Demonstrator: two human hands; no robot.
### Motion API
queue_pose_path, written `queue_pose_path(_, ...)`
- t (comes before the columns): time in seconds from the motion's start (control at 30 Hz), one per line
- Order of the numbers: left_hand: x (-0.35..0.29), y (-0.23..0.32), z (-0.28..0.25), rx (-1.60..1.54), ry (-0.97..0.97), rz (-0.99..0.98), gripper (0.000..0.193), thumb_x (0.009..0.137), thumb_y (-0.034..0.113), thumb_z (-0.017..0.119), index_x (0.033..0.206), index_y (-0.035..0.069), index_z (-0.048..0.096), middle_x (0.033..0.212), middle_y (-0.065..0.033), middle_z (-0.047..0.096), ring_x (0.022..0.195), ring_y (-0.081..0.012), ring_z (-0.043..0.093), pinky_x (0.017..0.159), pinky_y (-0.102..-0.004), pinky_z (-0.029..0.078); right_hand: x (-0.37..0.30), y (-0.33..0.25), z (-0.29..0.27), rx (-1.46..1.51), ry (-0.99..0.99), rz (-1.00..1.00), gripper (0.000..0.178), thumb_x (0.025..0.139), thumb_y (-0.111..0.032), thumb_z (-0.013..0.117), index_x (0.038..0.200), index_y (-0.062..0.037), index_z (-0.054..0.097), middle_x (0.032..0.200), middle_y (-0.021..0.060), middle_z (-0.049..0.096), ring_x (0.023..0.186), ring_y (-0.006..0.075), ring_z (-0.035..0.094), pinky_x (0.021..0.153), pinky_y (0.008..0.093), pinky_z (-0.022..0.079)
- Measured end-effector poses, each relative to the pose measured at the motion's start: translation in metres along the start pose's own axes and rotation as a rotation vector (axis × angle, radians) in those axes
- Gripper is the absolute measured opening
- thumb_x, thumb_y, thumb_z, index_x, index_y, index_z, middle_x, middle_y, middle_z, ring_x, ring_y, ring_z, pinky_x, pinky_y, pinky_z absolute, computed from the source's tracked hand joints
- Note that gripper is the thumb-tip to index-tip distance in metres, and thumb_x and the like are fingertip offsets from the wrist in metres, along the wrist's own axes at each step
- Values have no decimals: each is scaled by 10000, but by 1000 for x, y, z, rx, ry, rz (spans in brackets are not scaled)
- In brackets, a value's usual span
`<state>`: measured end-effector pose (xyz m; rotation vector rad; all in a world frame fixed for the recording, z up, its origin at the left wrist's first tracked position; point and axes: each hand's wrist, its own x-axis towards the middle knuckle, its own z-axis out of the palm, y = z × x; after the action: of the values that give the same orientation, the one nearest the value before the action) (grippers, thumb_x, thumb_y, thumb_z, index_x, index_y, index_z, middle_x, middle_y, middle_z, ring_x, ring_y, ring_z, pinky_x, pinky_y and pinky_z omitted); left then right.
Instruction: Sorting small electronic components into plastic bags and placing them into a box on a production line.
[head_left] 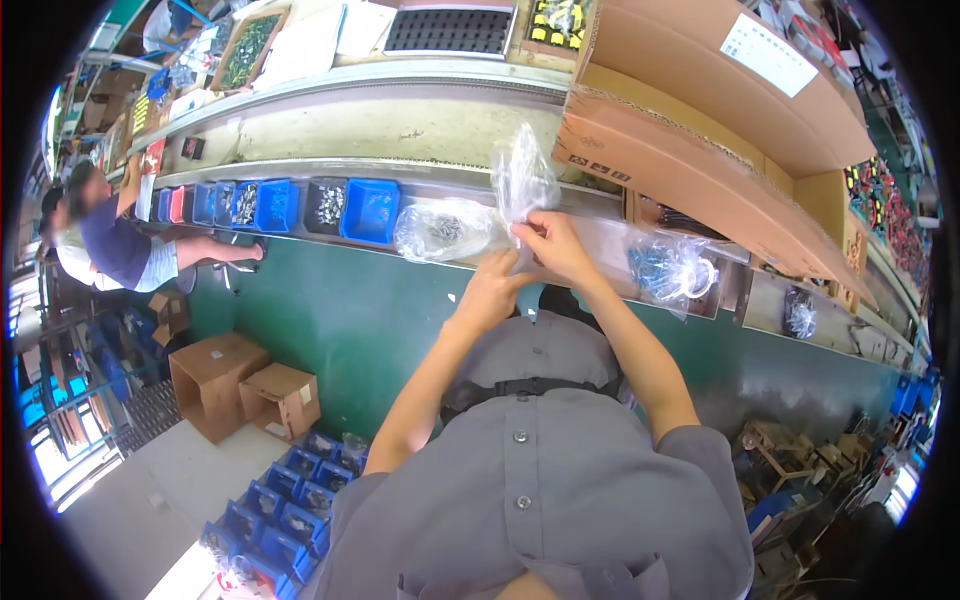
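Note:
A clear plastic bag (525, 175) lies on the edge of the bench in front of me, its puffed end pointing away. My right hand (558, 248) pinches the gathered neck of this bag between thumb and fingers. Just below and to the left, my left hand (490, 292) is closed on the near end of the same plastic, close to the right fingertips. What the bag holds is hard to make out. Left of it rests another clear bag (445, 230) with small metallic parts inside.
A large open cardboard box (690, 170) stands at the right. Beyond my right hand lies a bag of bluish parts (665, 270). Blue bins (370, 212) line the bench leftward, where another person (110, 220) sits. Cardboard boxes (215, 385) and more blue bins (285, 480) are behind.

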<state>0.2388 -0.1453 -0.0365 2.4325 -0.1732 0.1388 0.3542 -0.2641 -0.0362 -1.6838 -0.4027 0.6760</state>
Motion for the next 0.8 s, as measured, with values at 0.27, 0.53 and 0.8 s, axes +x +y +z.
queue_pose_path(0.27,10,-28,-31,-1391,286,-984,374,874,267,478,1134,1,449,1093,-133,508,1008,-287,520,810,-475,463,-11,18,-5,-484,-168,-292,81,722,-50,510,778,-22,562,688,175,574,655,312,569,583,403,433)
queue_pose_path(0.53,19,-14,-17,-1366,53,-804,280,841,190,549,1032,-12,515,936,-75,565,854,-176,565,763,-350,494,-12,16,-16,-703,-210,-399,166,715,-85,541,877,-51,557,797,179,583,774,353,553,704,398,437)
queue_pose_path(0.8,18,3,7,-1383,206,-807,215,844,136,518,964,-41,532,928,-108,569,776,-163,566,685,-269,483,-43,-43,-9,-536,-23,-42,248,792,-227,574,930,-22,553,827,121,597,748,204,558,702,301,428)
